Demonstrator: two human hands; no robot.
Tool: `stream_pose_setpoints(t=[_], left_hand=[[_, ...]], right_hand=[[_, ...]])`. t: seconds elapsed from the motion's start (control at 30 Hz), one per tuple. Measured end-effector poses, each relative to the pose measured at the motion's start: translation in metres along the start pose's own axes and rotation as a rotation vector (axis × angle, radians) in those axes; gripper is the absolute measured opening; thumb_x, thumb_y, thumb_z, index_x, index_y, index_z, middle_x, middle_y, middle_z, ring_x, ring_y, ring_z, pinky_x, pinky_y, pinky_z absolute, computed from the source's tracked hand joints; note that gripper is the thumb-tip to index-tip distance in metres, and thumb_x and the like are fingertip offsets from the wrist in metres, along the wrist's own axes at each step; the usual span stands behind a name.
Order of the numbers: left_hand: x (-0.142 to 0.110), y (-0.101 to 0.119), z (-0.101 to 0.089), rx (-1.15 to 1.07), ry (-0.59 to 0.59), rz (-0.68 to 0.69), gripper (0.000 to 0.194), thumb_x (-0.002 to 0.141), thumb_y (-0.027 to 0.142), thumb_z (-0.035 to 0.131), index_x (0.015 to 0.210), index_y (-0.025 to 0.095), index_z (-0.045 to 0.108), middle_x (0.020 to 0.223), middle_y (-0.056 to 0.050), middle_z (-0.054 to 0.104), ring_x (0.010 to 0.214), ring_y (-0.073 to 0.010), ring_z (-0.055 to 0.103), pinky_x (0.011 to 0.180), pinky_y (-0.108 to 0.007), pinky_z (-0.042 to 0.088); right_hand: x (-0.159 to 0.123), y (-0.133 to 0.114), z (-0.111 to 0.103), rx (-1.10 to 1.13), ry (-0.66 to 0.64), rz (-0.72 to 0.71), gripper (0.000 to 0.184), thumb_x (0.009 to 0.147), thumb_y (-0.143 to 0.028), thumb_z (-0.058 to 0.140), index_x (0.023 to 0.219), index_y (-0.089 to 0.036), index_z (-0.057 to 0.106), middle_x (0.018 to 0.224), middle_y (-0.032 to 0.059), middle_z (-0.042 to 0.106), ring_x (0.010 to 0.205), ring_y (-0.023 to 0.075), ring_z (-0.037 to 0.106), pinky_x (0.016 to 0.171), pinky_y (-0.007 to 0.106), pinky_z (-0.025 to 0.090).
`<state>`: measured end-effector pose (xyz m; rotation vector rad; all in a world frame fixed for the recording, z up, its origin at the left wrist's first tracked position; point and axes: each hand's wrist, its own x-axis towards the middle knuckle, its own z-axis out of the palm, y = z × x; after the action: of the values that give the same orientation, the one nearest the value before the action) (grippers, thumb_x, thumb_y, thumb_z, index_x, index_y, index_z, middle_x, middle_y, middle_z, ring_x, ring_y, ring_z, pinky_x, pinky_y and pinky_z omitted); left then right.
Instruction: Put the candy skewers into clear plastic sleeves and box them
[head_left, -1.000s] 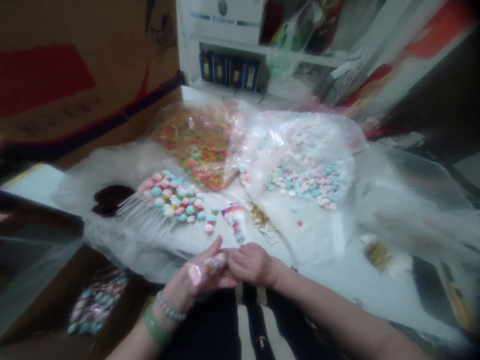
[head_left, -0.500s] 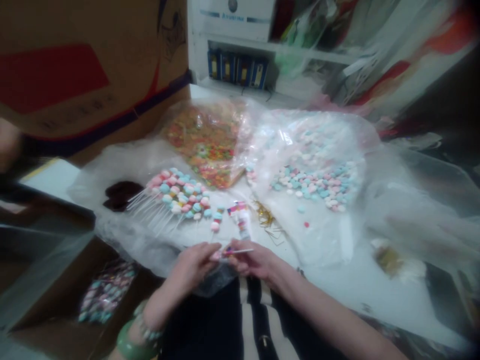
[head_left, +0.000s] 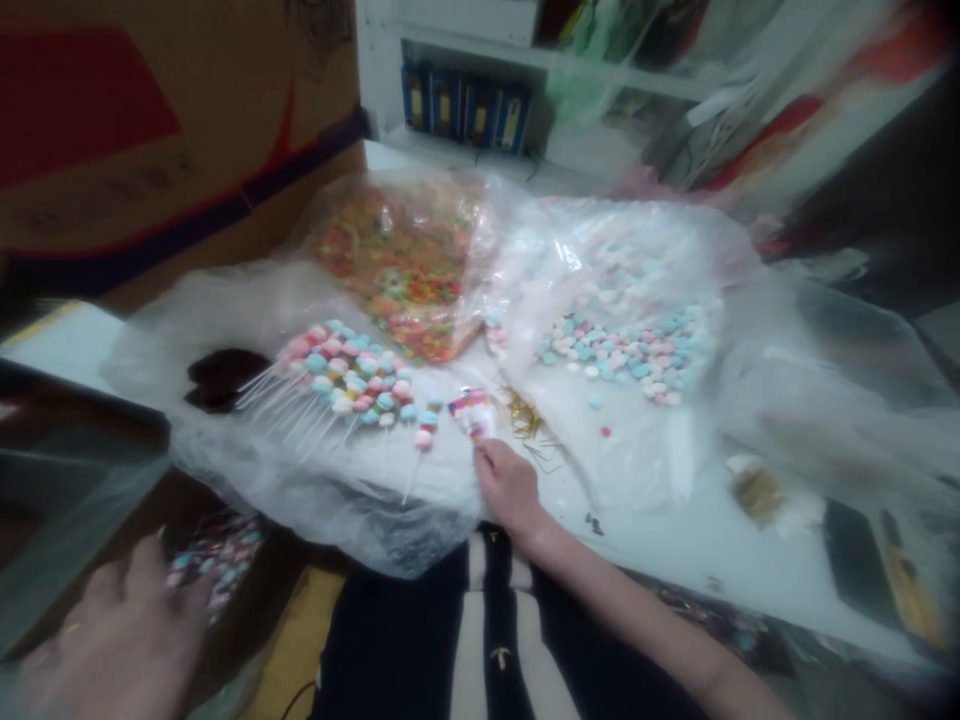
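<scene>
My right hand is closed at the near end of a small stack of printed plastic wrappers on the table, with thumb and finger pinched at its edge. My left hand is out at the lower left, blurred, fingers apart and nothing seen in it. It is over a cardboard box holding packed candies. Between the hands, marshmallow skewers lie on clear plastic sheeting, white sticks toward me. One separate marshmallow skewer lies near the wrappers. Gold twist ties lie right of the wrappers.
A clear bag of orange and green gummies and a large bag of pastel marshmallows lie at the back of the white table. A big cardboard carton stands back left. Shelves hold blue boxes.
My hands have parted. My left hand has moved down left to the box, and the small wrapped piece with a white stick is gone from between them. My right hand has moved up to the wrappers.
</scene>
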<state>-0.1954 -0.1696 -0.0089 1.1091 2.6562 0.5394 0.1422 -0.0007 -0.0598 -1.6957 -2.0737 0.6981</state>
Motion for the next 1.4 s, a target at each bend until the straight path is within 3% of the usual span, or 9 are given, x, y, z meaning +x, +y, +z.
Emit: stream_pose_setpoints(t=[0.07,0.2,0.43,0.6,0.77,0.87,1.03,1.17,1.4], left_hand=[[-0.001,0.032,0.020,0.039,0.020,0.126,0.039,0.078,0.051,0.060,0.109,0.028,0.062,0.133,-0.013,0.057,0.122,-0.0461,0.051,0.093,-0.059,0.045],[-0.010,0.122,0.063,-0.472,-0.085,0.289,0.014,0.071,0.034,0.071,0.082,0.025,0.073,0.113,-0.010,0.066,0.105,-0.0313,0.063,0.094,-0.039,0.048],[-0.016,0.197,0.106,-0.895,-0.774,-0.011,0.021,0.064,0.031,0.080,0.077,0.015,0.076,0.060,-0.003,0.061,0.053,-0.0153,0.053,0.051,-0.025,0.039],[-0.027,0.209,0.119,-0.986,-0.889,-0.060,0.033,0.067,0.035,0.082,0.090,0.012,0.076,0.080,-0.007,0.069,0.057,-0.0127,0.056,0.051,-0.024,0.040],[-0.039,0.219,0.127,-1.227,-1.020,-0.230,0.045,0.062,0.030,0.089,0.101,0.015,0.072,0.095,-0.008,0.070,0.070,-0.0139,0.063,0.061,-0.025,0.048],[-0.039,0.215,0.131,-1.316,-0.948,-0.267,0.039,0.063,0.032,0.089,0.094,0.013,0.074,0.095,-0.008,0.072,0.076,-0.0153,0.064,0.065,-0.024,0.049],[-0.020,0.186,0.124,-1.391,-0.688,-0.429,0.029,0.064,0.026,0.086,0.085,0.011,0.074,0.081,-0.007,0.073,0.072,-0.0162,0.065,0.065,-0.025,0.052],[0.004,0.156,0.105,-1.401,-0.490,-0.563,0.009,0.067,0.010,0.078,0.066,0.010,0.069,0.064,-0.003,0.067,0.059,-0.0119,0.061,0.057,-0.020,0.051],[0.008,0.135,0.093,-1.475,-0.454,-0.589,0.009,0.074,0.005,0.071,0.070,0.012,0.069,0.066,-0.002,0.068,0.057,-0.0116,0.061,0.055,-0.021,0.055]], right_hand=[[0.006,0.013,0.002,-0.141,0.129,0.009,0.028,0.095,-0.028,0.053,0.115,-0.015,0.065,0.108,0.0133,0.069,0.098,0.0234,0.062,0.083,0.031,0.046],[0.025,0.020,0.003,-0.175,0.093,0.088,0.030,0.092,-0.032,0.058,0.116,-0.015,0.064,0.108,0.0130,0.070,0.096,0.0241,0.062,0.081,0.031,0.046],[0.028,0.039,-0.013,0.249,0.153,0.180,0.019,0.089,-0.025,0.053,0.082,-0.023,0.070,0.083,0.0012,0.070,0.082,0.0180,0.063,0.077,0.027,0.044],[0.018,0.036,-0.029,0.556,0.414,0.031,0.018,0.082,-0.034,0.058,0.078,-0.021,0.070,0.087,0.0050,0.068,0.088,0.0203,0.060,0.085,0.033,0.046],[0.006,0.004,-0.025,0.927,0.095,0.271,0.020,0.076,-0.039,0.062,0.074,-0.019,0.063,0.064,-0.0031,0.057,0.060,0.0133,0.049,0.059,0.025,0.042],[0.003,-0.012,-0.012,0.938,-0.052,0.298,0.024,0.076,-0.042,0.062,0.069,-0.019,0.058,0.058,-0.0055,0.050,0.055,0.0114,0.044,0.054,0.023,0.037],[0.009,-0.038,0.004,0.622,-0.215,0.175,0.031,0.086,-0.037,0.057,0.061,-0.020,0.052,0.056,-0.0046,0.051,0.061,0.0125,0.051,0.059,0.022,0.038],[0.020,-0.065,0.017,0.116,-0.284,-0.099,0.018,0.096,-0.030,0.050,0.090,-0.021,0.064,0.086,0.0019,0.070,0.081,0.0175,0.064,0.069,0.026,0.044],[0.038,-0.087,0.055,-0.386,-0.173,-0.448,0.018,0.097,-0.018,0.043,0.107,-0.016,0.059,0.104,0.0141,0.065,0.095,0.0269,0.063,0.073,0.036,0.050]])
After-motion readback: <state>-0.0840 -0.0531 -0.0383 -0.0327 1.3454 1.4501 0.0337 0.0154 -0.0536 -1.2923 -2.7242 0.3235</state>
